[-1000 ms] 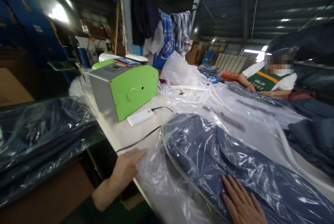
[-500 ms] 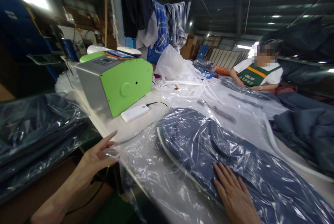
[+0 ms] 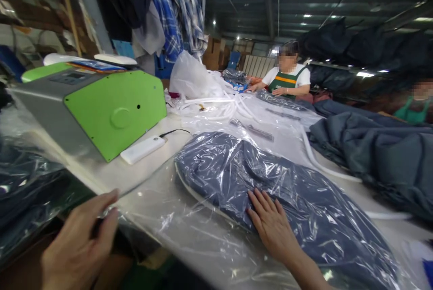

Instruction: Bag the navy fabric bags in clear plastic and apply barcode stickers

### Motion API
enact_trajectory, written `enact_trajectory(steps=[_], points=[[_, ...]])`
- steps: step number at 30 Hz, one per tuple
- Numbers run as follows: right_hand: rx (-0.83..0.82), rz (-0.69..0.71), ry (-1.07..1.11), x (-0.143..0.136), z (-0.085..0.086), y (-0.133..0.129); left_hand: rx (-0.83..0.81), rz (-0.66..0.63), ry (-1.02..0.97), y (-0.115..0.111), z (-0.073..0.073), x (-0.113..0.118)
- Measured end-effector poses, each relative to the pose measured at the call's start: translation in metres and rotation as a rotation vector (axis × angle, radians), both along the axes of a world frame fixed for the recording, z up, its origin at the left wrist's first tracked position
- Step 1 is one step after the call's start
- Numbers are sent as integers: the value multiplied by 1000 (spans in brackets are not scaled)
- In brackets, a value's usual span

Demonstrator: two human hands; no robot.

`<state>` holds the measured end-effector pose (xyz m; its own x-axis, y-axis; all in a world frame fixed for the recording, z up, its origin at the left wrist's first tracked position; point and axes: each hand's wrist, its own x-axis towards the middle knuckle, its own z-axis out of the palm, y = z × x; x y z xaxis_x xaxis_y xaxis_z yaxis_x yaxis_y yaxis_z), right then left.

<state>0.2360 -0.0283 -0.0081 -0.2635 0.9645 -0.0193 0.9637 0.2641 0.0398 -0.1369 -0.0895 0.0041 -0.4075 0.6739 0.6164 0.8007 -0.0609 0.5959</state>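
While the right hand point(image 3: 272, 227) lies palm-down on the dark blue garment point(image 3: 304, 202), I see its fingers stretched out and slightly spread, pressing on the clear film without closing round anything. The garment lies flat inside a clear plastic bag point(image 3: 158, 220), on the near part of the worktop point(image 3: 115, 175), its rounded end toward the left. The loose part of the bag runs left and near, over the worktop's edge.

At that edge I have the left hand point(image 3: 79, 236), fingers bent and thumb partly apart from them. A glint of clear film shows between the tips, but it is blurred, and I cannot tell whether the hand has hold of it.

Beyond the left hand stands a green and grey machine point(image 3: 118, 112), with a white device point(image 3: 144, 149) lying just beside it on the near side and a black cable point(image 3: 176, 131) running from that. To the right of the garment I make out a white tube point(image 3: 307, 150) and a heap of dark fabric point(image 3: 379, 154). At the far side a co-worker point(image 3: 284, 80) in a green apron has both arms over the worktop.
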Motion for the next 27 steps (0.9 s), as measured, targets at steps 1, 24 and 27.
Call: enact_trajectory(steps=[1, 24, 27], points=[[-1, -10, 4, 0, 1, 0, 38, -149, 186, 5, 12, 25], [316, 208, -23, 19, -35, 5, -418, -488, -1233, 4, 10, 83], [285, 187, -51, 16, -30, 4, -342, -650, -1280, 10, 15, 86]])
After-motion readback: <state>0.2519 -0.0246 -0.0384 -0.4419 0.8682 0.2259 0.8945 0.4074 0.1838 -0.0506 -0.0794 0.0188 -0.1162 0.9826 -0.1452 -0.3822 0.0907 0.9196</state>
